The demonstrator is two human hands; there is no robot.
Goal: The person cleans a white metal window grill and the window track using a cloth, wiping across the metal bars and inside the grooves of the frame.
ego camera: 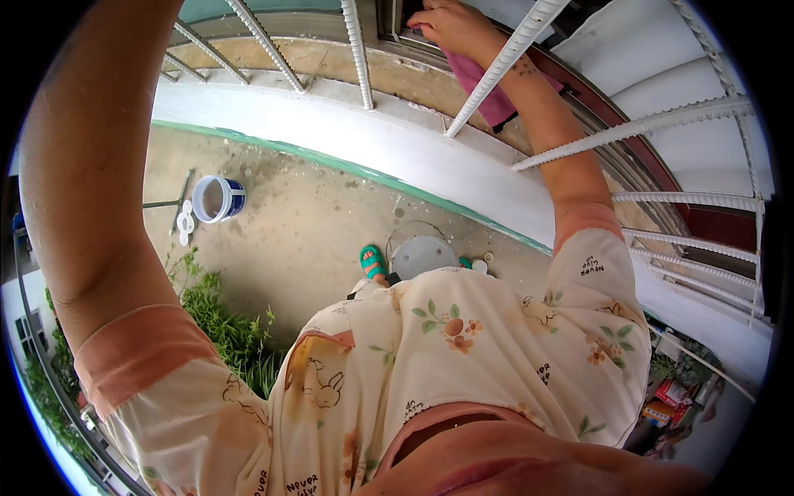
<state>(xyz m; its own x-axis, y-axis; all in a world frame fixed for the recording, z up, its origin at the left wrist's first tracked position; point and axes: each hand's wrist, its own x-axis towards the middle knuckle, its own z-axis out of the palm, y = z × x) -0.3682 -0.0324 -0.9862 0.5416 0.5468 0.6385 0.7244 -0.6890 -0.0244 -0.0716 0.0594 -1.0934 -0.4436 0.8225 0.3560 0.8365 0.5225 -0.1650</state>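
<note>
My left hand is out of view; the raised left forearm (102,142) runs past the top edge. My right hand (456,28) reaches between white-painted ribbed bars (508,68) to a window frame (428,46). Its fingers are bent around a purple-pink cloth (468,74), which hangs down below the wrist with a dark edge. Part of the cloth is hidden behind the forearm and a bar. The hand sits at the window's lower corner, close to the track.
Below the bars runs a white ledge (298,121). On the concrete floor (291,211) stand an open white-and-blue bucket (218,199) and a grey round container (425,255) by my green sandal (373,261). Leafy plants (229,322) grow at left. A metal railing (46,378) lies beyond.
</note>
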